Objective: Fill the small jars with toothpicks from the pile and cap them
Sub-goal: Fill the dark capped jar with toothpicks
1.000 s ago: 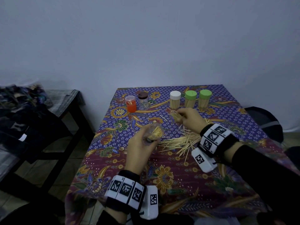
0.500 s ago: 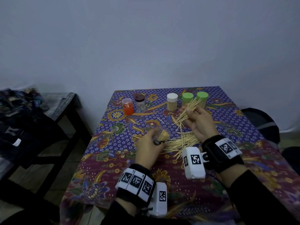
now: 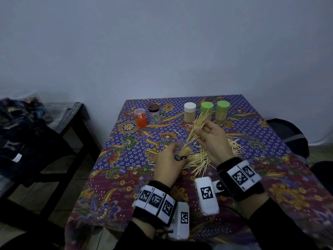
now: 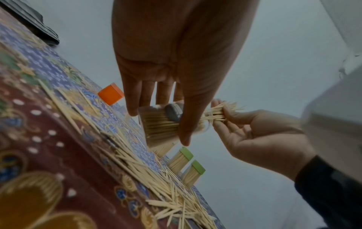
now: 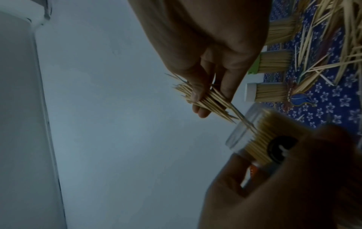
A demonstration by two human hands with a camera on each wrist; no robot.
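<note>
My left hand (image 3: pixel 171 159) grips a small clear jar (image 4: pixel 158 128) partly filled with toothpicks, tilted with its mouth toward the right hand; the jar (image 5: pixel 252 133) shows in the right wrist view too. My right hand (image 3: pixel 207 134) pinches a bundle of toothpicks (image 3: pixel 198 123), the lower tips just at the jar's mouth; the bundle (image 5: pixel 207 100) lies between thumb and fingers. The loose toothpick pile (image 3: pixel 207 154) lies on the cloth under both hands. A white-capped jar (image 3: pixel 189 112) and two green-capped jars (image 3: pixel 207 110) (image 3: pixel 222 110) stand full at the back.
An orange jar (image 3: pixel 140 117) and a brown-lidded jar (image 3: pixel 153 112) stand at the back left of the patterned tablecloth (image 3: pixel 126 177). A dark side table with clothes (image 3: pixel 27 138) is to the left. A dark bag (image 3: pixel 286 134) sits right of the table.
My right hand lifted a bundle of toothpicks off the pile, turned palm up and brought its tips down to the jar. The left hand tilted the jar toward it.
</note>
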